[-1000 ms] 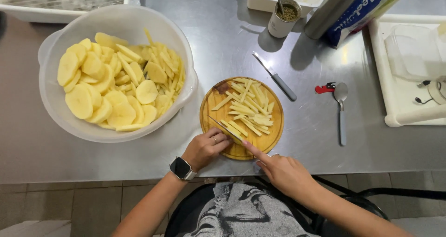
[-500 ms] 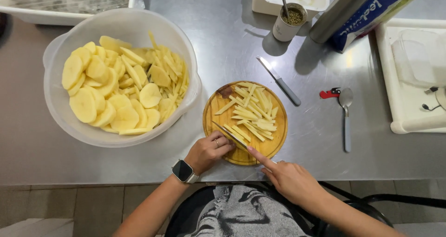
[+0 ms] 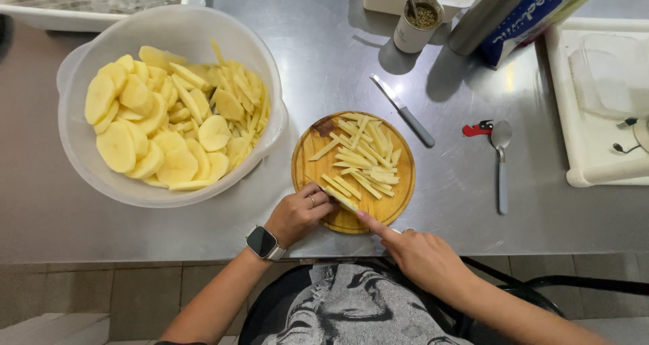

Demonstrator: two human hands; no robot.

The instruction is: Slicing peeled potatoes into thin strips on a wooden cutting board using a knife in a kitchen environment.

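Our left hand (image 3: 299,214) pinches a potato piece (image 3: 338,198) at the near edge of the round cutting board (image 3: 399,203), fingertips beside the blade; our right hand (image 3: 422,257) grips the knife (image 3: 334,195), so a slip could nick them
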